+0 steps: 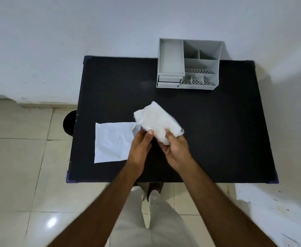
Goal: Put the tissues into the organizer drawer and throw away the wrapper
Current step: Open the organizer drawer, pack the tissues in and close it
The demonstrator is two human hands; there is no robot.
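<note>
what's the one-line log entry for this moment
both hands: left hand, right hand hold tissue pack | loose sheet on table | organizer drawers shut

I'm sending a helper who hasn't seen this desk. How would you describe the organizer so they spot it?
On the black table, look at the far right corner by the white wall. The grey organizer stands there: open compartments on top, two small drawers at its front left.

A black table (217, 131) carries a grey organizer (188, 64) at its far edge and a flat white sheet (112, 142) near-left.
</note>
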